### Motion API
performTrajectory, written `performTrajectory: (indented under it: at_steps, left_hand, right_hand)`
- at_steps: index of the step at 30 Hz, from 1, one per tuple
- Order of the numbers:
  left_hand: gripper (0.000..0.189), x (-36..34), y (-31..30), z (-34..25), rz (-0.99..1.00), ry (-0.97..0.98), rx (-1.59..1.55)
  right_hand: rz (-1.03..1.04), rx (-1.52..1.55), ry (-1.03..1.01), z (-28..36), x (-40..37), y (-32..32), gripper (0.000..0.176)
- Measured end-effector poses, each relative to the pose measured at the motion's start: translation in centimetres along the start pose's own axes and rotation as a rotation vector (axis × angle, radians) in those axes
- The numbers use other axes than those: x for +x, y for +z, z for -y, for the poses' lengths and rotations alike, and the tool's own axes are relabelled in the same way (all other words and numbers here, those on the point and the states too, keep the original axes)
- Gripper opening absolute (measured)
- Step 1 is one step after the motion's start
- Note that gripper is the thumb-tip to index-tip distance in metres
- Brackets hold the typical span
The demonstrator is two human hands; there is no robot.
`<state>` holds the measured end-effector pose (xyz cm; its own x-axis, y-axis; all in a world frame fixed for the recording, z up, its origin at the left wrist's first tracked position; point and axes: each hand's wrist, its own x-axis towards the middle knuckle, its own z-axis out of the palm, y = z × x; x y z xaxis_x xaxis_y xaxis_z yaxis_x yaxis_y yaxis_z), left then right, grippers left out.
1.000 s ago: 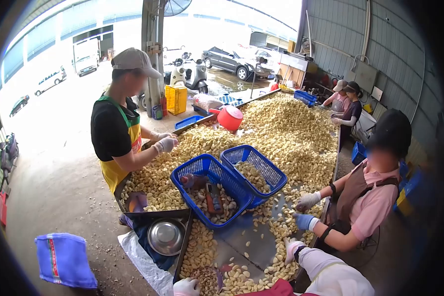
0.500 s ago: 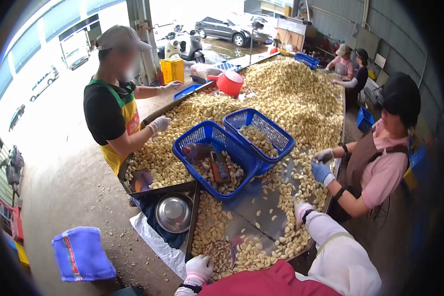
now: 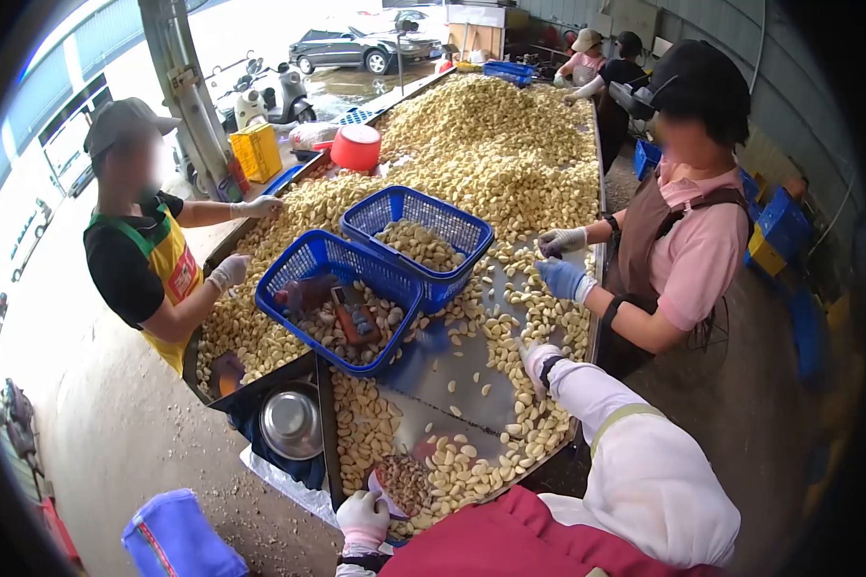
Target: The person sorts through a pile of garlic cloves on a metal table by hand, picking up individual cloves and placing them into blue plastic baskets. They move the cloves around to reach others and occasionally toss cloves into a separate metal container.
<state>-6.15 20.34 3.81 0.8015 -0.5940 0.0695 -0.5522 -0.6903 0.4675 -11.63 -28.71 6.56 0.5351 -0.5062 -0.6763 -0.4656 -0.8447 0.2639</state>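
My gloved left hand [image 3: 363, 519] is at the table's near left corner, fingers curled against a purple-rimmed dish [image 3: 379, 489] of small brown bits [image 3: 404, 481]. Whether it grips the rim is hidden. My gloved right hand [image 3: 533, 367] reaches forward, fingers stretched out among pale pieces like peeled garlic cloves [image 3: 510, 338] on the metal tabletop [image 3: 452, 396]. Nothing shows in it. Beyond my hands, a blue basket [image 3: 293, 338] holds bulb-like pieces and an orange-and-grey object [image 3: 354, 319]. A second blue basket [image 3: 467, 252] touches it, with pale pieces inside.
A large heap of cloves [image 3: 491, 120] covers the far table. One co-worker [image 3: 135, 240] stands at left, another [image 3: 683, 221] at right, and two farther back. A metal bowl [image 3: 292, 420] sits by the left edge; a red pot [image 3: 356, 147] stands behind.
The view has turned, so the table and people appear farther left. My right hand stays among the cloves and my left by the dish. The purple rim now shows on the side near my left hand.
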Motion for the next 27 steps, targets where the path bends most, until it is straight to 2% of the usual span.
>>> performTrajectory:
  at_steps: [4,7,8,9,10,11,12,13,14,15,16,17,18,19,20,21,22,24,26,27]
  left_hand:
    - [0.016,0.2,-0.7,-0.8,0.005,-0.019,0.022]
    - [0.018,0.1,-0.5,-0.7,0.033,-0.051,0.039]
    - [0.026,0.4,-0.7,-1.2,0.154,-0.114,0.135]
    - [0.031,1.2,-0.8,-1.8,0.362,-0.182,0.168]
    - [0.037,1.9,-1.0,-2.4,0.592,-0.240,0.205]
    - [0.041,2.3,-0.6,-3.1,0.637,-0.293,0.134]
    - [0.043,3.6,-0.7,-5.0,0.774,-0.247,0.139]
    - [0.047,4.5,-0.6,-7.5,0.872,-0.166,0.165]
    - [0.051,4.8,1.2,-8.4,0.955,-0.077,-0.005]
    - [0.050,6.8,1.5,-11.9,1.172,-0.196,-0.025]
    - [0.050,6.8,5.3,-12.1,1.193,-0.033,0.074]
    - [0.047,8.1,6.0,-13.9,1.187,-0.026,0.070]
    - [0.043,8.7,7.1,-14.4,1.020,-0.037,-0.015]
    - [0.038,9.1,10.0,-12.8,0.819,0.135,-0.158]
    - [0.031,11.8,7.9,-15.4,0.720,-0.106,-0.078]
    - [0.032,13.7,6.9,-15.8,0.607,-0.199,0.059]
    - [0.032,14.5,6.8,-13.5,0.482,-0.185,0.006]
    - [0.030,15.2,4.1,-10.2,0.286,-0.355,-0.363]
    - [0.028,14.2,2.8,-6.7,0.062,-0.307,-0.294]
    - [0.026,13.5,2.4,-4.9,0.074,-0.315,-0.264]
  right_hand:
    - [0.073,-0.011,-0.052,-0.5,0.3,-0.3,0.157]
    - [0.013,-0.011,-0.098,-0.6,-0.8,-0.9,0.154]
    - [0.007,-0.003,-0.086,-0.6,-2.1,-1.5,0.153]
    - [-0.029,0.030,-0.148,-1.0,-3.1,-1.6,0.144]
    - [-0.096,0.133,-0.318,-2.7,-2.3,-0.4,0.135]
    - [-0.087,0.209,-0.477,-4.6,-0.7,0.3,0.129]
    - [-0.086,0.218,-0.475,-5.6,-2.0,-1.1,0.129]
    - [-0.037,-0.022,-0.369,-6.4,-3.6,-2.3,0.130]
    - [0.081,-0.142,-0.292,-6.5,-4.3,-2.0,0.134]
    - [0.137,-0.159,-0.295,-5.4,-5.0,0.0,0.130]
    - [0.172,-0.180,-0.302,-3.6,-5.6,1.4,0.126]
    - [0.217,-0.272,-0.402,-1.0,-5.5,2.1,0.117]
    - [0.262,-0.368,-0.501,1.5,-5.4,2.6,0.109]
    - [0.139,-0.031,-0.603,3.0,-5.6,3.0,0.098]
    - [0.018,0.309,-0.686,4.1,-5.8,3.5,0.088]
    - [-0.055,0.387,-0.721,5.2,-5.3,2.8,0.081]
    - [-0.124,0.468,-0.755,5.5,-4.5,1.7,0.074]
    - [-0.373,0.497,-0.756,3.1,-4.1,-1.2,0.066]
    - [-0.244,0.233,-0.554,0.1,-4.4,-2.4,0.055]
    - [-0.124,0.081,-0.560,-1.2,-3.8,-1.5,0.047]
